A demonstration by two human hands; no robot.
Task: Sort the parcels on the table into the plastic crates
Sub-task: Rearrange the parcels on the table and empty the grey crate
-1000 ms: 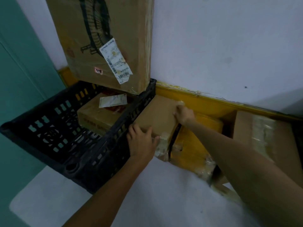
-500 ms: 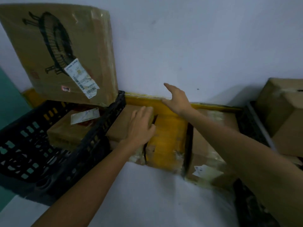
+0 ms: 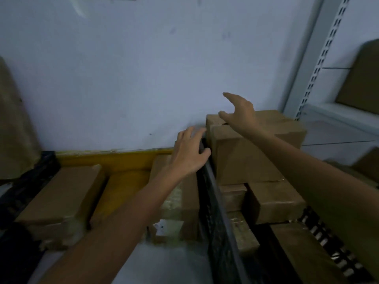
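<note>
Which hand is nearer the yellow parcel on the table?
Left. The left hand hovers just right of the yellow parcel, above the neighbouring brown parcel; the right hand is farther right, past the crate rim, over the top box.

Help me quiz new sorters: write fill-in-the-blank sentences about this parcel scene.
1. The left hand and right hand both hold ____.
2. The middle parcel on the table is coloured ____.
3. The right hand reaches over the top box in the crate coloured ____.
Missing words: nothing; yellow; black.
</note>
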